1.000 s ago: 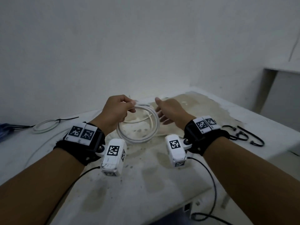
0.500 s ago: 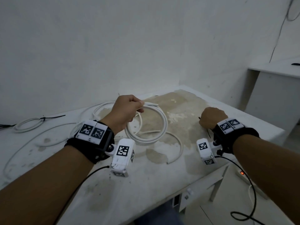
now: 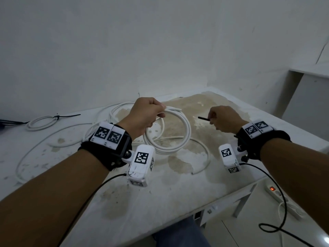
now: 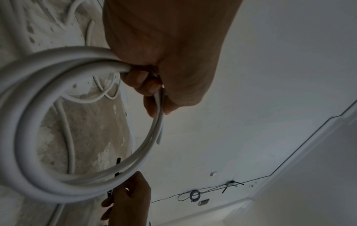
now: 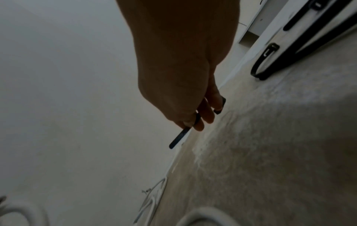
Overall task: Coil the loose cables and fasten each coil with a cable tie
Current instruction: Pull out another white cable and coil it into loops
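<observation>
My left hand (image 3: 144,115) grips the top of a white cable coil (image 3: 185,129) and holds it just above the stained table (image 3: 178,184). In the left wrist view the coil (image 4: 29,116) hangs from my curled fingers (image 4: 142,79), its cut end sticking out. My right hand (image 3: 224,118) is to the right of the coil and apart from it, pinching a black cable tie (image 3: 203,118) whose tip points left toward the coil. The right wrist view shows the tie (image 5: 180,137) held between thumb and fingers (image 5: 199,123).
A tied white coil (image 3: 41,122) lies far left on the table. Loose white cable (image 3: 35,150) trails across the left side and under the held coil. More black ties (image 5: 289,49) lie by the right edge. A power strip (image 3: 277,195) sits on the floor.
My right hand left the coil, went to the right edge of the table, and has come back toward the coil holding a black cable tie. The left hand keeps its grip.
</observation>
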`<state>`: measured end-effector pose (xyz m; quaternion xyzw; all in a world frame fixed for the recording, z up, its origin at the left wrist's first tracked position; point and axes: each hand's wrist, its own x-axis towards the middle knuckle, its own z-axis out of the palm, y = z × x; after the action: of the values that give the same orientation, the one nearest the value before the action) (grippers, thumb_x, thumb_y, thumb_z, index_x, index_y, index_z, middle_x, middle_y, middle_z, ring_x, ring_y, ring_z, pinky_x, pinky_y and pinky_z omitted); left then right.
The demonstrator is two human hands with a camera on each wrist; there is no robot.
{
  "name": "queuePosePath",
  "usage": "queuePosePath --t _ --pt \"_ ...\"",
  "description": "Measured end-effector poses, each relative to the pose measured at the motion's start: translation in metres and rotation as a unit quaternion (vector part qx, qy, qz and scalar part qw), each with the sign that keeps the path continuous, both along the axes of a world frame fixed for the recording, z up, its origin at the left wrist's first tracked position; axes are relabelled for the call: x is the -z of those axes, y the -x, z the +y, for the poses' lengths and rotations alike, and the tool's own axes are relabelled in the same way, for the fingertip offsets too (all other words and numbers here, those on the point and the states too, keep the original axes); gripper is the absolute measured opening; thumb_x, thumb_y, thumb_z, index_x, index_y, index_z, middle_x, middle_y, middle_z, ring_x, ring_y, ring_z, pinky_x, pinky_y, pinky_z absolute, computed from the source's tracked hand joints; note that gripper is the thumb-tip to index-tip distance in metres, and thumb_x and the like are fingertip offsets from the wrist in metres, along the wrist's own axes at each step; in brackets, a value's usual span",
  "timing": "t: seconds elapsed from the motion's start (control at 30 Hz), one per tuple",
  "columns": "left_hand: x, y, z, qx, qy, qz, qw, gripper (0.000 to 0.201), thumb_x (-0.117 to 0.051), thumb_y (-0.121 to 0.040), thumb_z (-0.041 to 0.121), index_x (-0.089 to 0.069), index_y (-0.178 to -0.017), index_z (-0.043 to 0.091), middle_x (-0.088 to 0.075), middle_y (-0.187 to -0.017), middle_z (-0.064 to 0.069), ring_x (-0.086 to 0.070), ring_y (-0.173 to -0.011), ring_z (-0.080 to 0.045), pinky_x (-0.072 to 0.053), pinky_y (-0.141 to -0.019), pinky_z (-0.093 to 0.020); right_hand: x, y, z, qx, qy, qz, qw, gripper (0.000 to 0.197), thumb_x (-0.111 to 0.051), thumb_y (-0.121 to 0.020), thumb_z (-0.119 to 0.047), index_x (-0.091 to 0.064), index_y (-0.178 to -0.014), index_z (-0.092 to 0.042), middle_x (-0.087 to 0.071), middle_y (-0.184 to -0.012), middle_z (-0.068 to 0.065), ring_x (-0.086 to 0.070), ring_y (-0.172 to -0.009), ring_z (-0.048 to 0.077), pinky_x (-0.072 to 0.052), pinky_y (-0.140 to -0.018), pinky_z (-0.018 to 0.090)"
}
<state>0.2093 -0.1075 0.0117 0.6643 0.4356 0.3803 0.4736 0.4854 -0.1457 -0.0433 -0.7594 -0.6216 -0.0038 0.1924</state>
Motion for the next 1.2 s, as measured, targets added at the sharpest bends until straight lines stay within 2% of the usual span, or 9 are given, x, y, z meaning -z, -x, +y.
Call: queuePosePath --t 0.13,0.27,0.37,0.53,0.73,0.8,0.97,1.1,1.2 --pt "0.000 0.007 0.002 -0.004 0.000 0.003 1.000 0.019 -0.062 -0.093 0.010 -0.061 -0.074 0.011 -0.066 -0.069 -0.010 -0.031 -0.040 -0.010 -0.024 -0.038 -0.017 0.006 0.006 0.006 -0.007 -0.010 -0.006 1.000 0.012 -0.061 -0.092 -0.014 -0.072 -0.091 -0.010 -0.072 -0.097 0.007 -0.063 -0.087 0.026 -0.050 -0.078 0.033" --pt "-0.001 0.013 0.006 -0.010 -0.004 0.002 1.000 0.018 -0.064 -0.093 0.012 -0.063 -0.074 0.011 -0.067 -0.069 -0.009 -0.033 -0.041 -0.010 -0.025 -0.039 -0.018 -0.006 -0.007 -0.001 0.147 0.024 -0.033 0.988 0.022 -0.059 -0.086 -0.010 -0.055 -0.065 -0.005 -0.065 -0.075 0.012 -0.052 -0.058 0.023 -0.040 -0.055 0.025" --pt "0.000 0.014 0.006 -0.011 -0.003 -0.003 1.000 0.020 -0.064 -0.093 0.011 -0.063 -0.073 0.012 -0.067 -0.069 -0.009 -0.031 -0.041 -0.010 -0.024 -0.040 -0.018 -0.008 -0.006 -0.003 0.155 0.125 -0.019 0.980 0.033 -0.064 -0.088 -0.021 -0.051 -0.060 -0.008 -0.056 -0.061 0.006 -0.052 -0.055 0.021 -0.046 -0.058 0.026" --pt "0.001 0.021 0.006 -0.013 0.000 -0.004 1.000 0.022 -0.064 -0.093 0.012 -0.060 -0.071 0.012 -0.066 -0.069 -0.010 -0.031 -0.041 -0.010 -0.024 -0.040 -0.019 0.006 0.008 0.008 0.137 0.139 -0.050 0.980 0.043 -0.060 -0.093 -0.019 -0.046 -0.053 -0.008 -0.050 -0.055 0.005 -0.049 -0.051 0.021 -0.045 -0.058 0.029" --pt "-0.003 0.048 0.017 -0.006 -0.001 -0.018 1.000 0.016 -0.063 -0.093 0.011 -0.061 -0.078 0.008 -0.065 -0.067 -0.009 -0.029 -0.039 -0.009 -0.022 -0.038 -0.018 -0.017 0.055 0.043 0.051 -0.061 -0.056 0.995 0.011 -0.062 -0.091 -0.013 -0.064 -0.089 -0.003 -0.068 -0.092 0.018 -0.064 -0.090 0.037 -0.043 -0.070 0.034" --pt "-0.007 0.060 0.022 -0.004 -0.002 -0.025 1.000 0.015 -0.063 -0.094 0.011 -0.061 -0.080 0.007 -0.065 -0.065 -0.008 -0.028 -0.038 -0.008 -0.021 -0.038 -0.018 -0.030 0.091 0.063 -0.020 -0.135 -0.004 0.991 0.006 -0.063 -0.088 -0.012 -0.066 -0.090 -0.007 -0.070 -0.090 0.016 -0.063 -0.089 0.036 -0.046 -0.074 0.036" --pt "-0.016 0.105 0.038 -0.044 -0.018 -0.047 0.998 0.021 -0.062 -0.093 0.009 -0.059 -0.072 0.010 -0.063 -0.061 -0.008 -0.025 -0.036 -0.009 -0.019 -0.038 -0.015 -0.060 0.195 0.108 -0.223 -0.151 0.186 0.945 0.009 -0.075 -0.082 -0.014 -0.068 -0.080 -0.010 -0.071 -0.081 0.008 -0.064 -0.076 0.023 -0.048 -0.072 0.031" --pt "-0.018 0.159 0.053 -0.125 -0.034 -0.034 0.991 0.019 -0.064 -0.093 0.010 -0.060 -0.074 0.010 -0.064 -0.062 -0.009 -0.027 -0.038 -0.010 -0.019 -0.040 -0.017 -0.071 0.263 0.135 -0.310 -0.021 0.487 0.817 0.017 -0.071 -0.084 -0.001 -0.061 -0.072 -0.009 -0.066 -0.066 0.011 -0.063 -0.061 0.029 -0.055 -0.063 0.041" --pt "-0.015 0.194 0.068 -0.185 -0.058 0.006 0.981 0.020 -0.066 -0.091 0.012 -0.062 -0.072 0.013 -0.066 -0.066 -0.011 -0.031 -0.040 -0.011 -0.022 -0.041 -0.019 -0.072 0.301 0.155 -0.350 0.053 0.523 0.776 0.024 -0.068 -0.084 0.001 -0.060 -0.067 -0.014 -0.063 -0.062 0.004 -0.058 -0.060 0.021 -0.050 -0.062 0.032"
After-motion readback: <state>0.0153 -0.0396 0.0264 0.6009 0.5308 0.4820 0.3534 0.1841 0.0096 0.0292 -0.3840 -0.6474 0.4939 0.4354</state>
